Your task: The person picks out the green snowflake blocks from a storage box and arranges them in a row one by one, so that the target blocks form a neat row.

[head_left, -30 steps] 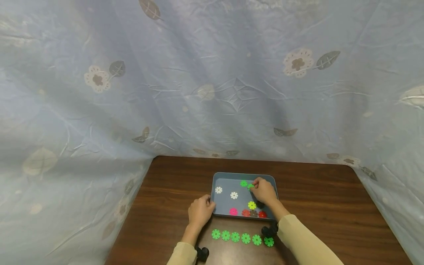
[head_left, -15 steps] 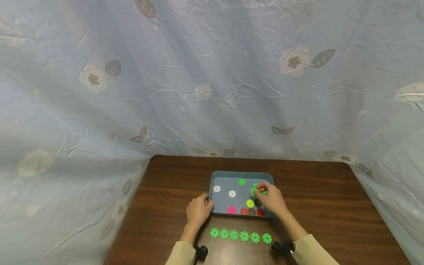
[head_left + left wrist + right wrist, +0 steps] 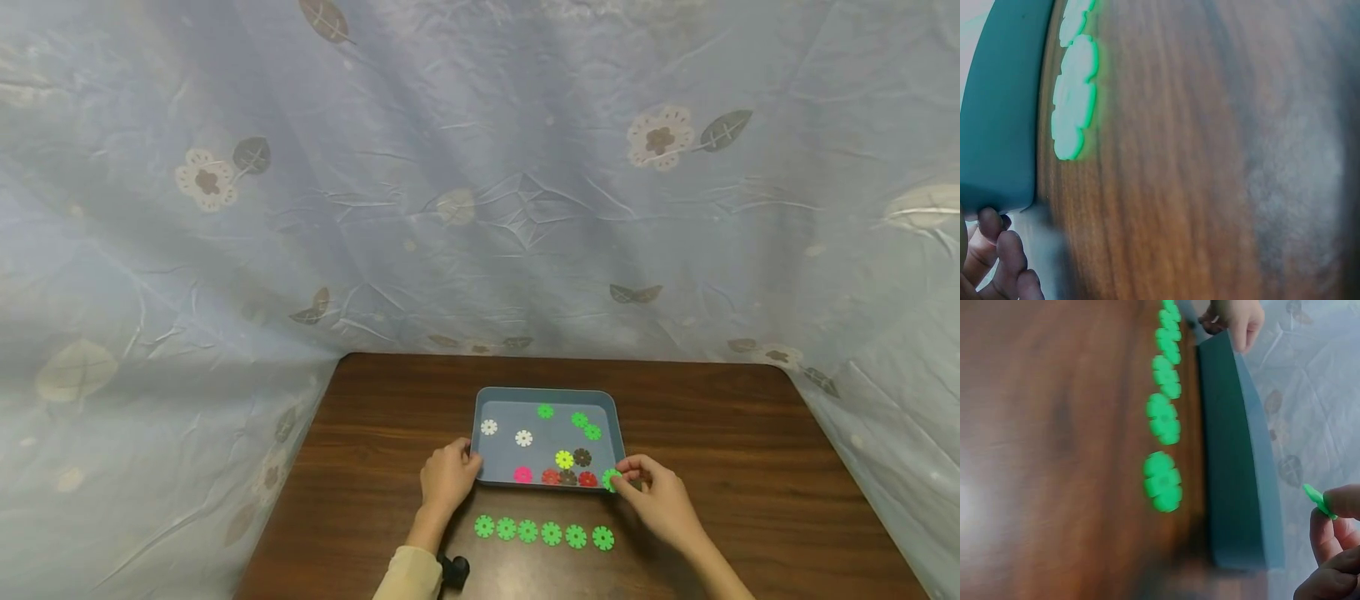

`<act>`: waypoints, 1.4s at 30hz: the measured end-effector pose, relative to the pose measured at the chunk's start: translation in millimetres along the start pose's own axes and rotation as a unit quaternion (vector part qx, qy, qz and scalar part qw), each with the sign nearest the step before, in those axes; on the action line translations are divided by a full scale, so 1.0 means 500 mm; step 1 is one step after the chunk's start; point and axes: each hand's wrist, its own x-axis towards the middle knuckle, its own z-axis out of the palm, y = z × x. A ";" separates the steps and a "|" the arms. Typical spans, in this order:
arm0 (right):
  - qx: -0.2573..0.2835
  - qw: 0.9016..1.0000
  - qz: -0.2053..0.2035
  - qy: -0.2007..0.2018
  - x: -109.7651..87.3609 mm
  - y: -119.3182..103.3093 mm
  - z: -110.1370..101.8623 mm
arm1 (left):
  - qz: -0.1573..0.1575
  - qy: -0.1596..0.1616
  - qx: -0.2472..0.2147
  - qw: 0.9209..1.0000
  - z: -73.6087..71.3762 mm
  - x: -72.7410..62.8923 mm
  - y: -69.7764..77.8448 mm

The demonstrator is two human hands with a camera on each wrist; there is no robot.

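A green notched plastic disc [image 3: 611, 480] is pinched between thumb and fingertips of my right hand [image 3: 663, 502], above the tray's front right corner. In the right wrist view the same disc appears edge-on, above the rim. My left hand [image 3: 448, 479] grips the left front corner of the grey-blue tray [image 3: 502, 397], thumb over the rim and fingers outside. Three green discs [image 3: 580, 420] lie at the back of the tray. In front of it, several green discs [image 3: 528, 532] form a row on the table.
Inside the tray also lie two white discs [image 3: 523, 437], a yellow disc [image 3: 564, 459], a pink disc [image 3: 522, 474], and brown and red discs along the front wall. The wooden table [image 3: 712, 433] meets a patterned curtain [image 3: 480, 233] behind and at the sides.
My right hand has picked a green disc out of the tray's back right area and carried it toward me and right, to the front corner. My left hand has stayed at the tray.
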 end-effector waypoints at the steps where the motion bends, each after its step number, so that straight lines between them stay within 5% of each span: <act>1: 0.002 1.000 0.006 -0.001 -0.009 0.006 -0.003 | 0.001 0.000 -0.001 1.000 -0.001 0.000 0.000; 14: -0.045 0.994 0.090 -0.037 -0.096 0.087 0.007 | 0.000 -0.006 -0.007 1.000 -0.003 -0.001 0.004; 27: -0.129 0.989 0.066 -0.039 -0.118 0.114 0.025 | -0.007 -0.008 -0.009 1.000 -0.006 -0.002 0.008; 42: -0.145 0.988 0.046 -0.029 -0.109 0.117 0.033 | -0.006 -0.005 -0.010 1.000 -0.004 0.000 0.007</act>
